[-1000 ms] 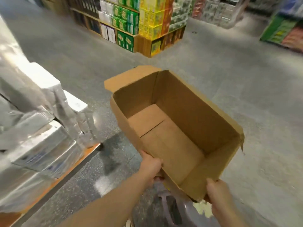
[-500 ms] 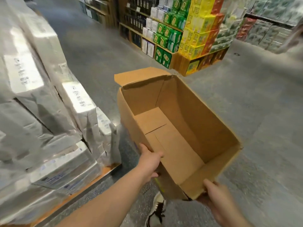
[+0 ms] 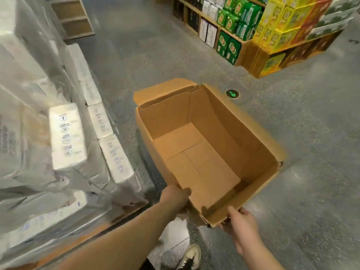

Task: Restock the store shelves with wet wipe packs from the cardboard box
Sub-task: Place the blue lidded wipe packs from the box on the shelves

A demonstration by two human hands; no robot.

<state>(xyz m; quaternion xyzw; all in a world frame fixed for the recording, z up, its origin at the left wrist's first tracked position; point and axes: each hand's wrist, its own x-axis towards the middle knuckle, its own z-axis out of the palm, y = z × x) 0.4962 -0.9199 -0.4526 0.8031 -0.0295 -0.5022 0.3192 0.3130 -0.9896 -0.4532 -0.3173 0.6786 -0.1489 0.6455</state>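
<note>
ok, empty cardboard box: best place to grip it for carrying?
Judging by its pose, the near end of the cardboard box, from the carrier's side: one hand per near corner. The open top allows the left hand on the left rim and the right hand on the near wall.

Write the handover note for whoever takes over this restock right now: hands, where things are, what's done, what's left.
Left hand grips the near left wall of the cardboard box; right hand grips its near corner. The box is carried above the floor, open side up, with no packs inside. Wrapped packs sit stacked on the shelf at left. Done: the box looks emptied. Left: probably dispose of the box or fetch another.
</note>
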